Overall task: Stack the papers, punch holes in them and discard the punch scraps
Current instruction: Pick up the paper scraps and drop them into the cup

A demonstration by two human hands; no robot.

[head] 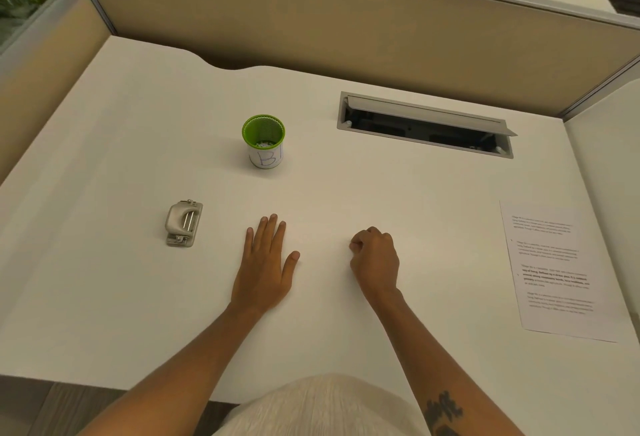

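Note:
A printed paper sheet [554, 272] lies flat at the right side of the white desk [346, 179]; whether more sheets lie under it I cannot tell. A small grey hole punch [183, 223] sits at the left. Behind the hands stands a green mesh cup [264, 141] with a white label, and small scraps show at its bottom. My left hand [265, 262] rests flat on the desk, fingers apart, to the right of the punch. My right hand [375, 259] rests curled into a loose fist, holding nothing, well left of the paper.
An open grey cable hatch [426, 125] is set into the desk at the back right. Beige partition walls [311, 19] close the desk at the back and sides. The desk's front edge runs just before my body.

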